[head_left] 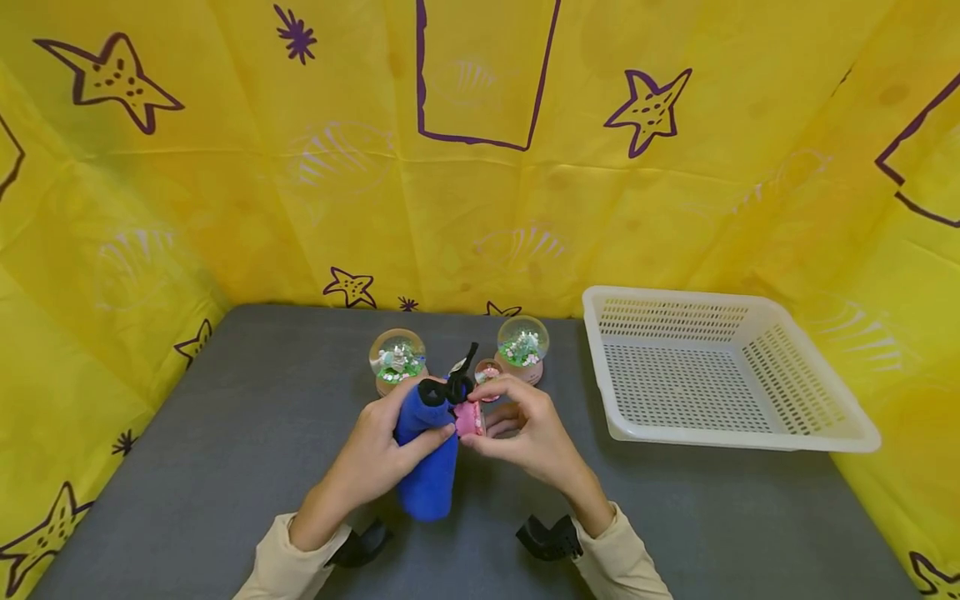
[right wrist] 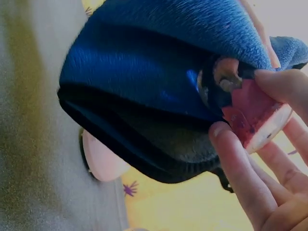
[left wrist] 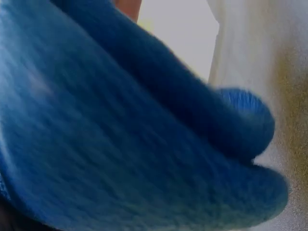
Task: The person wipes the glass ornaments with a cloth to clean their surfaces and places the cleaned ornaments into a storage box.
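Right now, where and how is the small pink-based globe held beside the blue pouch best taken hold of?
Probably by its pink base, pinched across the sides from the person's right. The base faces that way, away from the blue pouch, while the rounded, glassy dome points toward the pouch and looks slicker.

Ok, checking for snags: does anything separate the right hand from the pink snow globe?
Nothing visible does: the right hand pinches the pink snow globe by its base; the blue drawstring pouch is at its dome end.
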A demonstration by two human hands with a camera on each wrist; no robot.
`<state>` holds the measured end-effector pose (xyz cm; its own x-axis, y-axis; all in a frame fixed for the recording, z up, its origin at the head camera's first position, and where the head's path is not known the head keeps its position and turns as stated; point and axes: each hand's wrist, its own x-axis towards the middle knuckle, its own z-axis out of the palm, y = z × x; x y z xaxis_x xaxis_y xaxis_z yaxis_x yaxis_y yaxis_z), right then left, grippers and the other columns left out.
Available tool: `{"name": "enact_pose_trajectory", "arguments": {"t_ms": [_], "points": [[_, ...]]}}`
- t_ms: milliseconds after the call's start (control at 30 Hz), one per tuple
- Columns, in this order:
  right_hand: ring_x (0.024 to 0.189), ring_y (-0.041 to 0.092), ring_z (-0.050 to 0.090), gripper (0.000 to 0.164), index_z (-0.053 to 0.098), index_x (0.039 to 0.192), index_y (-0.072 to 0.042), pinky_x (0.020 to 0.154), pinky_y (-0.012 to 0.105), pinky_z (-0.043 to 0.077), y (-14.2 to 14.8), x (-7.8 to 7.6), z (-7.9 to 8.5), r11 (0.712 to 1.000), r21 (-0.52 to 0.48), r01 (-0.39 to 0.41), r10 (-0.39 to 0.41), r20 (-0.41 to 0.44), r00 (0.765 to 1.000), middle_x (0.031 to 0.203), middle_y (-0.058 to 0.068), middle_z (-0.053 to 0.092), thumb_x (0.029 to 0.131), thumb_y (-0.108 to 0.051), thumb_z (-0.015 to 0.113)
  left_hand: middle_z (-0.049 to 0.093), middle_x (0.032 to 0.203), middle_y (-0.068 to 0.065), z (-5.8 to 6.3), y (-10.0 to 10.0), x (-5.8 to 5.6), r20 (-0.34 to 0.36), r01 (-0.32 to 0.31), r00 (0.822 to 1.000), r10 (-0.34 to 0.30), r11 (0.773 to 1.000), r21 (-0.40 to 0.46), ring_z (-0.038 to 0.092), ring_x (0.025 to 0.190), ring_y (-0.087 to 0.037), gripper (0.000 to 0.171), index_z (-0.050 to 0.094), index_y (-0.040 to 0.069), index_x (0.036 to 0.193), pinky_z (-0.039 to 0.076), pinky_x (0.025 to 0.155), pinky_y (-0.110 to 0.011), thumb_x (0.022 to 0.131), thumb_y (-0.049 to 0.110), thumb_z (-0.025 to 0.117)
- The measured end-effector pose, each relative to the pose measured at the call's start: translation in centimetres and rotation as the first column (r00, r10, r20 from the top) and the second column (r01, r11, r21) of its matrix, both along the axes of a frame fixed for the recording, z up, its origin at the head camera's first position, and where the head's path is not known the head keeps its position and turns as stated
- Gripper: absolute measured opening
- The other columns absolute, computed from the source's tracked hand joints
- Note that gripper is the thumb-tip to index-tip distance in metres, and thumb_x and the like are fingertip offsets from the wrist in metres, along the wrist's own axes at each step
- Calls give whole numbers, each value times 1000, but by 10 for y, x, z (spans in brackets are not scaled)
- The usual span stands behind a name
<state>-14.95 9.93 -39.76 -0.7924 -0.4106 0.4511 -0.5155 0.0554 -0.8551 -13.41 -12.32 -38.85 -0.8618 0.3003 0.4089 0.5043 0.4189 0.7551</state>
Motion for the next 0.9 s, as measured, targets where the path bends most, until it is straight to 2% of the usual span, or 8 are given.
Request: {"name": "enact_pose_trajectory", "arguments": {"t_ms": [133,333,400,500,600,767,833,900], "points": [[73,13,70,44,62,113,-4,66,33,61,1,-1,0,1000,6,-20,20,10,1000,110,17,63,74,4,83,71,116,-3,-1,0,0,-42,-32,999,32,999,2,70,99,-18,46,60,12,126,58,85,-41,84,15,78],[79,15,73,45,61,117,-3,70,34,61,3,-1,1,1000,23,-21,20,64,998,117,19,62,77,2,82,74,110,-11,-3,1,0,-173,-76,981,86,995,61,74,92,-25,42,65,7,117,60,79,-41,78,2,80],[80,15,73,45,62,117,-4,70,34,61,4,-2,1,999,41,-13,10,76,997,116,19,64,77,0,82,74,108,-12,-4,1,0,-187,-86,977,101,992,88,74,89,-26,41,65,6,115,60,77,-40,77,-1,80],[80,15,73,45,63,115,-4,70,34,61,5,-2,2,998,59,-1,-4,76,997,114,19,66,76,0,83,74,108,-12,-3,0,0,-170,-100,978,117,990,102,74,87,-26,41,64,7,115,60,77,-39,78,-2,79],[80,15,73,43,64,112,-2,70,33,61,5,-2,3,998,57,3,-6,55,998,112,19,67,74,0,85,75,106,-11,-1,-1,1,-121,-113,985,124,989,93,74,86,-24,40,62,8,117,60,77,-38,82,3,78],[83,18,73,43,64,108,-3,72,33,61,4,-4,1,999,30,-11,11,-1,1000,109,17,66,71,2,86,73,108,-7,3,-2,1,28,-95,995,94,995,39,72,89,-19,43,57,13,124,59,79,-37,86,17,77],[88,18,72,42,65,105,-4,73,32,61,4,-4,-1,999,31,-7,8,-52,999,108,16,65,70,3,87,71,110,-7,4,-2,1,117,-58,992,55,998,21,71,91,-18,44,54,15,127,58,79,-36,89,23,75],[94,17,70,39,65,101,-4,75,31,60,4,-4,-2,999,34,4,0,-113,994,107,14,64,69,4,87,69,113,-6,5,-2,2,214,-8,977,5,1000,15,69,93,-17,45,49,16,130,58,79,-34,92,28,71]]}}
